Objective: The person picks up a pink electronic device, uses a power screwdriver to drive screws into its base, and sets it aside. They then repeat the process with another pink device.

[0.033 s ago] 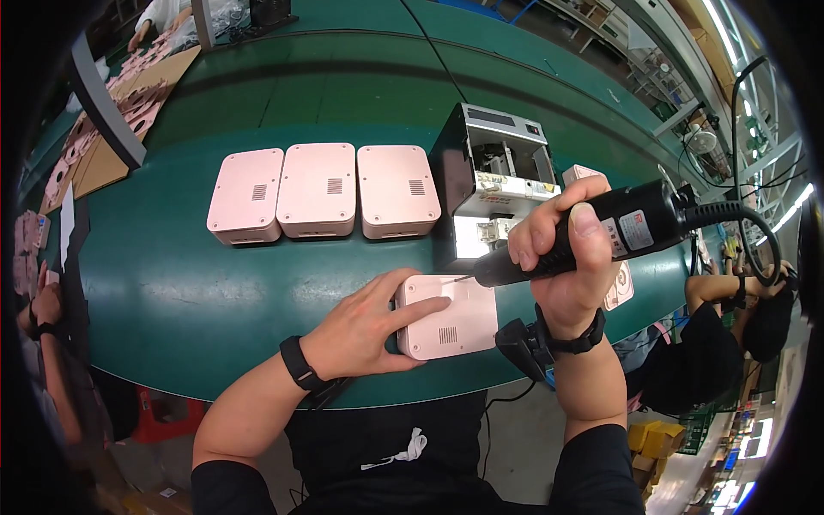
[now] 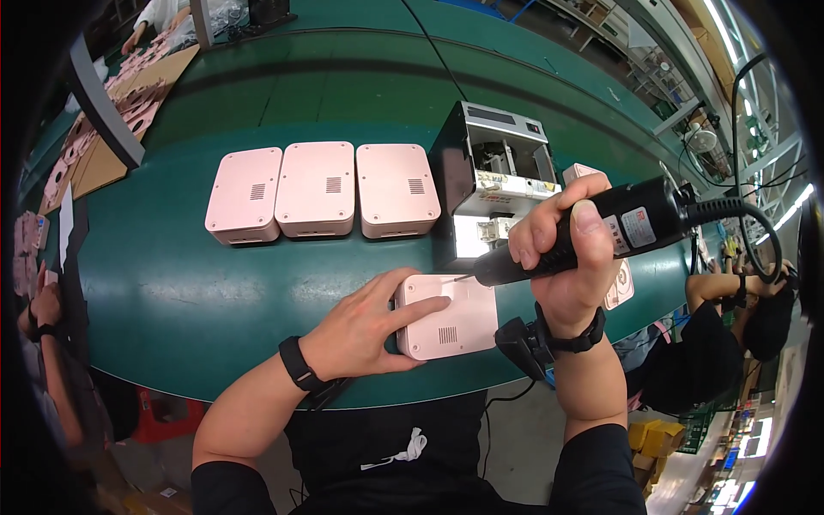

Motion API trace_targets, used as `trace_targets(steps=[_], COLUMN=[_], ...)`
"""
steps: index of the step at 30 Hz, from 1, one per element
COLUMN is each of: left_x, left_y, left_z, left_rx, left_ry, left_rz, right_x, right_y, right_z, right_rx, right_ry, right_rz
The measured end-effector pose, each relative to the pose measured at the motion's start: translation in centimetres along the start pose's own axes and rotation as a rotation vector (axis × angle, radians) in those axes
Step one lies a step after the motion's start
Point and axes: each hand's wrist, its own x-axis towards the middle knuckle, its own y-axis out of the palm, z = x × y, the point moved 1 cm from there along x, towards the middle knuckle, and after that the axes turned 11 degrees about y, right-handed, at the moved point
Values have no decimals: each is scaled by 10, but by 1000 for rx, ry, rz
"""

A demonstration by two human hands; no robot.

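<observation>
A pale pink plastic case [image 2: 472,322] with rounded corners and a slotted vent lies flat on the green table before me. My left hand [image 2: 369,322] grips its left end, the index finger stretched across the top and the thumb at the near side. In my right hand [image 2: 566,245] is a black corded electric screwdriver [image 2: 631,221], held tilted with its tip down to the left. Its thin bit meets the case's top near the far edge, just beyond my left index fingertip. Whether a screw sits under the bit is too small to tell.
Three similar pink cases [image 2: 316,189] stand in a row farther back. Right of them is a black and silver machine [image 2: 498,184]. More pink parts [image 2: 618,287] lie behind my right hand. The screwdriver's cable [image 2: 760,225] loops at the right. Other people work at both sides.
</observation>
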Motion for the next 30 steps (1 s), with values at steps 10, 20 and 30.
trace_targets(steps=[10,20,30], left_x=[-1,3,30], left_y=[-1,-3,13], left_z=[3,-3,-18], left_rx=[18,38,2], left_ry=[4,8,-2], left_rz=[3,7,138], right_x=[5,4,18], right_y=[3,-4,-28], right_z=[-7,9,33], right_rx=[53,58,-64], right_ry=[34,-36,-163], right_rz=[68,-19,-164])
